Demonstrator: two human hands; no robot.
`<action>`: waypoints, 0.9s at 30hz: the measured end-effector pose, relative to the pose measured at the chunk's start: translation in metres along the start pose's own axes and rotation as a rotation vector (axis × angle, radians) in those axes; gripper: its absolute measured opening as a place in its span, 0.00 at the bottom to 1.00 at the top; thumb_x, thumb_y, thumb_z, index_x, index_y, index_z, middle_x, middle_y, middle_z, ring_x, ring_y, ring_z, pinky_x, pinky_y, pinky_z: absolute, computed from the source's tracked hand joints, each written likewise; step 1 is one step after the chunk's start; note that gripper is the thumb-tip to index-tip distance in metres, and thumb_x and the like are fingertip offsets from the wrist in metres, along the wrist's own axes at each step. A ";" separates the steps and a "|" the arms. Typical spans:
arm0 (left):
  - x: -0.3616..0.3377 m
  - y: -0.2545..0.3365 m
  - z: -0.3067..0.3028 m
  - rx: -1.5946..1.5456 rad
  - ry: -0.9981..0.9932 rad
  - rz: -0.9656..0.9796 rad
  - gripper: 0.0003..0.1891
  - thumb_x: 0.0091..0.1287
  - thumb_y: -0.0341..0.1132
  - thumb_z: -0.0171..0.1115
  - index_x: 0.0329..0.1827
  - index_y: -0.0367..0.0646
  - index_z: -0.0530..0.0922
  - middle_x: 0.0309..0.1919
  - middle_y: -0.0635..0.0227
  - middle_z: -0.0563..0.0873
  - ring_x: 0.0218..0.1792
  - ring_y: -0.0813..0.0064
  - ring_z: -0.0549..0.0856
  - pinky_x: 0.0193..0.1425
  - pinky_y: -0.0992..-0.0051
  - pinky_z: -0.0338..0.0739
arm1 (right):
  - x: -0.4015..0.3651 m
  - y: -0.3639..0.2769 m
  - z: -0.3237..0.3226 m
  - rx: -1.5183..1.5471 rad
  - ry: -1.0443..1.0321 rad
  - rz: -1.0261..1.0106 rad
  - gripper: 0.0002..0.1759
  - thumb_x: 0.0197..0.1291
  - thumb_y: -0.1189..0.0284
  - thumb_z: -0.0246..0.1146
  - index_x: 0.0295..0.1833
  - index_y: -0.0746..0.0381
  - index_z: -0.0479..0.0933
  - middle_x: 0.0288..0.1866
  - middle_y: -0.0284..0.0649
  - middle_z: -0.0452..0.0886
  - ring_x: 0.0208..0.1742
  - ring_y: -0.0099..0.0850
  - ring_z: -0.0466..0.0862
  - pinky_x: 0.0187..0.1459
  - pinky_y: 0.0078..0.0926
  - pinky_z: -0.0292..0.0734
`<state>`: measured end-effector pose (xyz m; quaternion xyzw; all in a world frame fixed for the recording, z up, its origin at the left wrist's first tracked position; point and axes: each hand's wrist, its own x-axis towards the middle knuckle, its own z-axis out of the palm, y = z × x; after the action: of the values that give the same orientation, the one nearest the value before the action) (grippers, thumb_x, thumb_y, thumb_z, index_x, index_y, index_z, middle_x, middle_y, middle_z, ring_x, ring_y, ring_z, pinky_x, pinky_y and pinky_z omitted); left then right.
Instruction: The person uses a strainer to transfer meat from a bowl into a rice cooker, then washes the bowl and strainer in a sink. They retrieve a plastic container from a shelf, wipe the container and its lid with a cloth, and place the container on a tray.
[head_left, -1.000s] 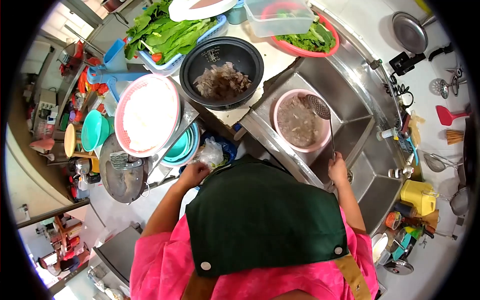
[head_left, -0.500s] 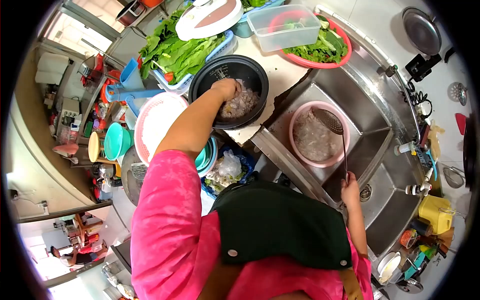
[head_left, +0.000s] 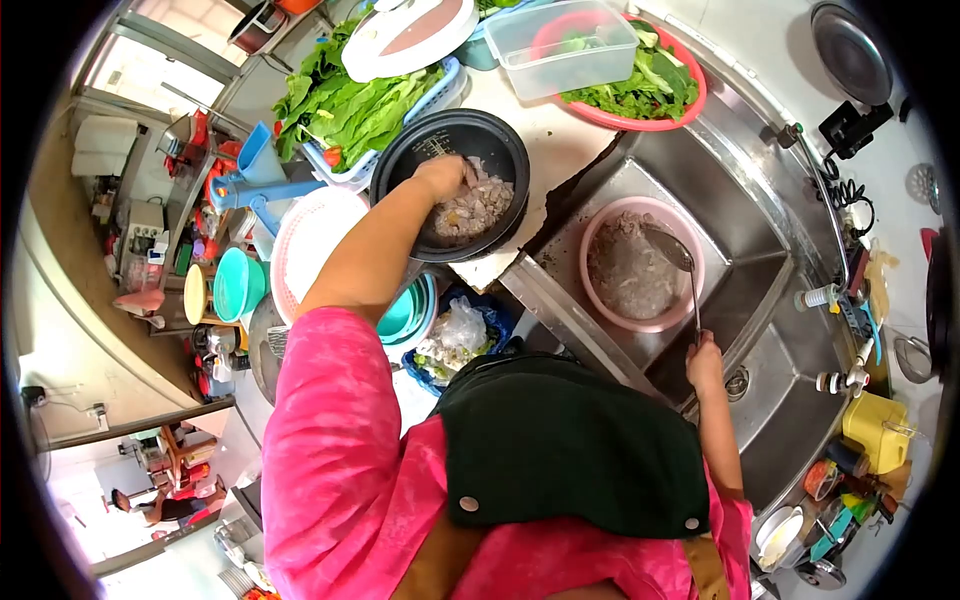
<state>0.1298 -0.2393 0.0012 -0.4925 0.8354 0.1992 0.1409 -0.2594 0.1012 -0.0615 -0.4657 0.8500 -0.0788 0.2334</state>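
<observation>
Where your left hand (head_left: 441, 178) reaches, head view: you work inside the black pot (head_left: 468, 129), touching the cut pieces (head_left: 480, 210) heaped there; the fingertips sink out of sight, so whether they pinch or lie open cannot be told.
Black pot: it rests near the edge of the pale countertop (head_left: 550, 150); gather gently from the heap and keep your wrist off the rim, lest the pot slide or tip.
Ladle (head_left: 672, 250): your right hand (head_left: 705, 362) has its fingers closed round the long handle, the bowl within the rim of the pink basin (head_left: 640, 325); how deep it dips is hard to tell. Slow, level strokes would best prevent splashing.
Pink basin: it stands in the steel sink (head_left: 740, 215), apart from the black pot, holding murky liquid (head_left: 640, 285) and floating bits; a hard push at its side could slosh it.
Pink colander (head_left: 284, 255): it lies partly hidden beyond your left forearm, where a careless elbow could knock it.
Leafy greens (head_left: 360, 100): with the white lid (head_left: 430, 30) and clear container (head_left: 560, 60), they crowd the far side, leaving little room to shift the pot away from you.
</observation>
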 end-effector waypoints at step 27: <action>-0.140 0.062 -0.006 -0.508 0.804 0.246 0.03 0.50 0.26 0.61 0.27 0.38 0.78 0.20 0.63 0.74 0.22 0.69 0.75 0.27 0.75 0.69 | 0.048 0.024 0.060 0.966 -0.816 0.483 0.08 0.61 0.67 0.47 0.35 0.58 0.69 0.13 0.31 0.61 0.10 0.23 0.61 0.10 0.21 0.55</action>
<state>0.1416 -0.1078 0.0792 -0.4468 0.8006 0.2061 -0.3419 -0.2715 0.0797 -0.1378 -0.0987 0.6432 -0.2134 0.7287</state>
